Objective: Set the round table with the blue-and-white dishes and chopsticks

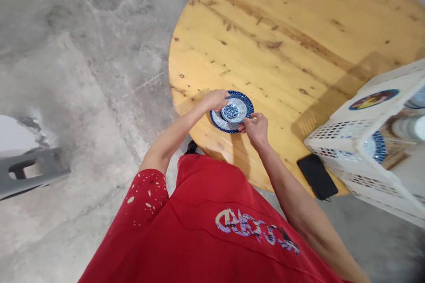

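A small blue-and-white patterned plate [231, 111] overlaps a larger blue-rimmed plate [223, 127] near the table's front left edge. My left hand [216, 99] is closed on the upper left rim of the small plate. At the lower right side, my right hand [256, 128] pinches the small plate's edge, its fingers close to the larger plate too. Whether the two plates touch cannot be made out.
A round wooden table [275, 44] fills the middle and right. On its right stands a white plastic basket [352, 130] holding dishes. A black phone [318, 177] lies beside the basket. A grey stool [49, 170] is on the concrete floor [99, 75] at left.
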`<state>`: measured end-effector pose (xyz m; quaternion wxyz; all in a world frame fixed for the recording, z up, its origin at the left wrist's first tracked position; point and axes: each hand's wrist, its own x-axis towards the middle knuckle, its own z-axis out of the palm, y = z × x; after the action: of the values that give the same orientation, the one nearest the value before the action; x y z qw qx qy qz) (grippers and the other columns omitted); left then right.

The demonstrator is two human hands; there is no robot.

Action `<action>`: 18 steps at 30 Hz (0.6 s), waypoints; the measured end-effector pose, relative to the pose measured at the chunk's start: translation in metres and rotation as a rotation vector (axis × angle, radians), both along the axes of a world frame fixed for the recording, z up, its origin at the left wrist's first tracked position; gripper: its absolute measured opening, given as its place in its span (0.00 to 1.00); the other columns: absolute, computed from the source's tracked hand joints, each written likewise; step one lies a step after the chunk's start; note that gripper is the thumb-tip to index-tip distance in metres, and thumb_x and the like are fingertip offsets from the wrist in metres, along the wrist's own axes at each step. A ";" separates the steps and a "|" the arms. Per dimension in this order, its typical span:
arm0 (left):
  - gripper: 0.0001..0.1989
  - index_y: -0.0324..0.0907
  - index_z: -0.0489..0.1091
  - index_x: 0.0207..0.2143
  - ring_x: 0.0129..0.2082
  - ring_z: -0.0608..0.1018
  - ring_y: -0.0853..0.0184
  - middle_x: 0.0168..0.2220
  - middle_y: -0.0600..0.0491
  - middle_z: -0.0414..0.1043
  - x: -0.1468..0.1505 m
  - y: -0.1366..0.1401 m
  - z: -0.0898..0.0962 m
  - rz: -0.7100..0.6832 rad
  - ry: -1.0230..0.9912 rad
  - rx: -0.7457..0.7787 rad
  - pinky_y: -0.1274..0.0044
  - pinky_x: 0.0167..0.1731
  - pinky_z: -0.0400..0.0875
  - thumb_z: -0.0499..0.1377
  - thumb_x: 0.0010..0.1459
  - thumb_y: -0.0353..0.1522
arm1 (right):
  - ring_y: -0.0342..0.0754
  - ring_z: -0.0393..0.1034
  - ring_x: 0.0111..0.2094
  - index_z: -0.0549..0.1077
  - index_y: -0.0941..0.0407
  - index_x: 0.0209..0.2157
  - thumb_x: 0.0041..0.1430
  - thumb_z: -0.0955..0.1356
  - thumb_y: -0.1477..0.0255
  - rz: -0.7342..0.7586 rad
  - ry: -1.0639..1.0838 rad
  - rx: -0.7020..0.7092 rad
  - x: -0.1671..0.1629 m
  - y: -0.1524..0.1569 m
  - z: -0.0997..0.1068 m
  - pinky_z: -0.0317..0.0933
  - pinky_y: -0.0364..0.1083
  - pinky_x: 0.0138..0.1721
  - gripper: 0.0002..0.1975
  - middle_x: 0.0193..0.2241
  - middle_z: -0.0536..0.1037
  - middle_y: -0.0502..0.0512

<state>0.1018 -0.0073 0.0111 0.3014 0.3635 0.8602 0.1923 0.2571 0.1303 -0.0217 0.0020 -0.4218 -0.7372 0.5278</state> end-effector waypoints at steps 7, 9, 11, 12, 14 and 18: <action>0.18 0.40 0.78 0.48 0.44 0.82 0.59 0.37 0.46 0.83 -0.001 0.000 -0.005 0.014 0.020 0.011 0.75 0.46 0.71 0.53 0.60 0.29 | 0.53 0.73 0.21 0.65 0.57 0.46 0.50 0.65 0.77 -0.012 -0.007 -0.006 0.001 -0.006 0.005 0.66 0.47 0.21 0.18 0.20 0.75 0.50; 0.17 0.39 0.78 0.47 0.46 0.82 0.58 0.39 0.44 0.83 0.000 0.003 -0.008 0.012 0.028 0.020 0.74 0.46 0.71 0.53 0.60 0.29 | 0.53 0.74 0.22 0.65 0.57 0.47 0.50 0.65 0.77 -0.004 -0.015 -0.003 0.002 -0.005 0.007 0.67 0.48 0.22 0.19 0.20 0.75 0.50; 0.16 0.39 0.79 0.45 0.46 0.82 0.56 0.39 0.43 0.83 0.000 0.004 -0.011 0.010 0.035 0.027 0.73 0.46 0.71 0.54 0.60 0.29 | 0.54 0.74 0.22 0.65 0.58 0.48 0.50 0.65 0.76 0.003 -0.018 -0.001 0.003 -0.004 0.008 0.68 0.49 0.23 0.21 0.21 0.75 0.51; 0.16 0.39 0.79 0.45 0.46 0.82 0.55 0.39 0.42 0.83 0.000 0.005 -0.012 0.011 0.038 0.027 0.73 0.45 0.71 0.54 0.60 0.29 | 0.55 0.74 0.23 0.65 0.58 0.49 0.50 0.65 0.76 0.004 -0.019 0.000 0.003 -0.004 0.008 0.68 0.50 0.24 0.21 0.21 0.75 0.51; 0.17 0.40 0.79 0.46 0.46 0.82 0.56 0.38 0.43 0.83 -0.001 0.005 -0.012 0.014 0.041 0.022 0.73 0.45 0.71 0.54 0.60 0.29 | 0.55 0.74 0.23 0.65 0.58 0.50 0.50 0.65 0.75 0.008 -0.018 -0.006 0.003 -0.004 0.008 0.68 0.50 0.24 0.22 0.22 0.75 0.52; 0.17 0.40 0.79 0.46 0.47 0.82 0.57 0.39 0.44 0.83 -0.002 0.004 -0.010 0.029 0.053 -0.008 0.74 0.45 0.71 0.54 0.59 0.29 | 0.55 0.73 0.22 0.65 0.59 0.50 0.50 0.66 0.75 0.008 -0.008 -0.019 0.003 -0.006 0.007 0.68 0.50 0.23 0.23 0.21 0.75 0.52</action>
<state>0.0997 -0.0034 0.0006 0.2773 0.3548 0.8738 0.1834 0.2598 0.1247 -0.0151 -0.0071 -0.4210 -0.7340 0.5329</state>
